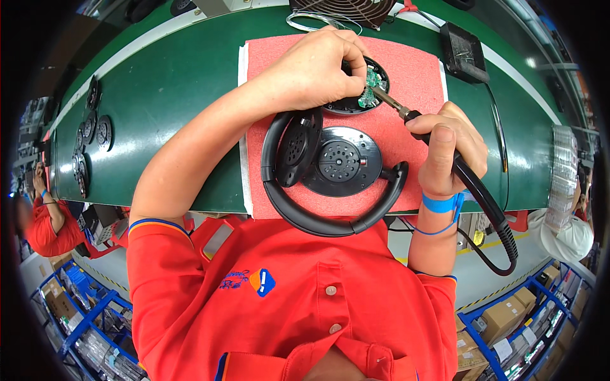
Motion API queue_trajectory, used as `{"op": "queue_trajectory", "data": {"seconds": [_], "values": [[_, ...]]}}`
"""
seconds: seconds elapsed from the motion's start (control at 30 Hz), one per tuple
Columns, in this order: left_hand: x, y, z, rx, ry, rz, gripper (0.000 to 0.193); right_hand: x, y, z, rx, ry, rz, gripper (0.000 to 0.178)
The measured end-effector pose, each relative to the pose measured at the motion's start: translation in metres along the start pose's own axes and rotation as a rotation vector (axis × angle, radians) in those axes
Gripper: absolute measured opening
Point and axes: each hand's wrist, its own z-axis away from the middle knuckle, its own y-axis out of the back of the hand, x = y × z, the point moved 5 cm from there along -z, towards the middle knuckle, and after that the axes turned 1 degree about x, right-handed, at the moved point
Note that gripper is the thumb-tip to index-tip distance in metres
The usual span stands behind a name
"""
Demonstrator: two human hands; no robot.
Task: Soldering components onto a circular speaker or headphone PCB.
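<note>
My right hand (454, 149) grips a soldering iron (393, 103) by its black handle. The iron's tip meets, or nearly meets, a green circuit board (370, 95) inside a round black headphone cup (348, 109). My left hand (318, 66) lies over the cup's left side, thumb and fingers pinched together at the board; what they hold, if anything, is hidden. Nearer to me rests a black curved headband (318, 219). Within its curve are an oval speaker plate (340, 166) with round holes and a second perforated cup piece (293, 152) standing tilted.
Beneath the parts lies a pink foam mat (413, 63) on a green bench (184, 82). A fan (343, 9), wire coil (311, 24) and black tray (464, 54) stand behind. Round black parts (103, 132) sit left; clear plastic trays (562, 171) right. Other people sit at both sides.
</note>
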Motion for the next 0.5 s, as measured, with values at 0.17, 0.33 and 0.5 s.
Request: {"op": "queue_trajectory", "data": {"seconds": [0.17, 0.33, 0.5], "values": [[0.0015, -0.0001, 0.0000, 0.014, -0.002, -0.017, 0.010, 0.0002, -0.0011, 0.0004, 0.002, -0.004, -0.003, 0.033], [0.0018, 0.0000, 0.0000, 0.015, 0.010, 0.008, 0.009, -0.0012, 0.0003, 0.0004, 0.012, 0.005, -0.004, 0.034], [0.0014, -0.0001, 0.0000, 0.026, -0.011, -0.001, 0.009, -0.0006, 0.0032, 0.0008, 0.045, -0.010, 0.002, 0.036]]}}
